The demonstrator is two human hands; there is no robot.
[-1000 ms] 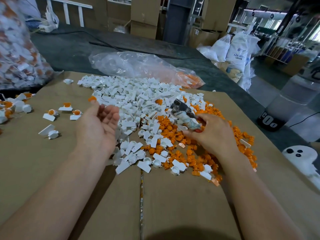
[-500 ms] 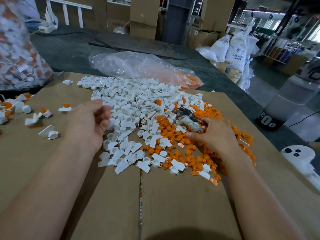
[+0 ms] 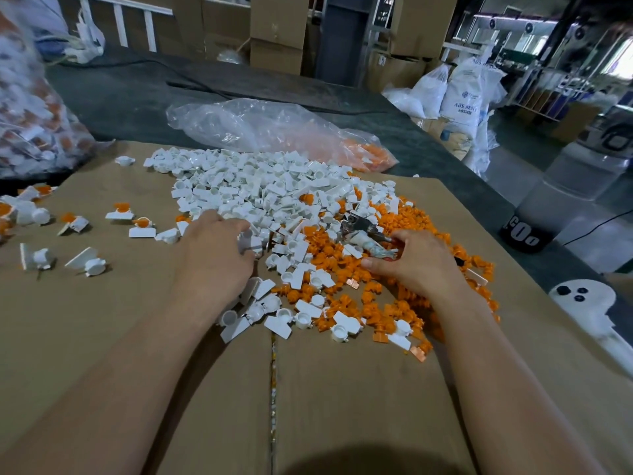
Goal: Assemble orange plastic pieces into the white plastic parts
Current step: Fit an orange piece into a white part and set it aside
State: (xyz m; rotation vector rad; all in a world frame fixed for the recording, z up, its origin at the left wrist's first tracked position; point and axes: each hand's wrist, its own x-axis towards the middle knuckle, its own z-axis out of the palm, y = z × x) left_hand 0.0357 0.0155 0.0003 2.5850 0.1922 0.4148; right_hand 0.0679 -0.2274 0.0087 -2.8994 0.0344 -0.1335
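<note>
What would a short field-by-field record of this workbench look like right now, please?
surface: cardboard sheet
white parts: loose heap, centre and far side
orange pieces: loose heap right of the white, edges mixed
left hand: palm down on the near-left edge of the white heap; fingertips hidden, grip unclear
right hand: over the orange heap, grips a metal tool with a wrapped handle
assembled pieces: a few white-with-orange units, left on the cardboard
plastic bag: clear, behind the heaps, orange contents at its right end
</note>
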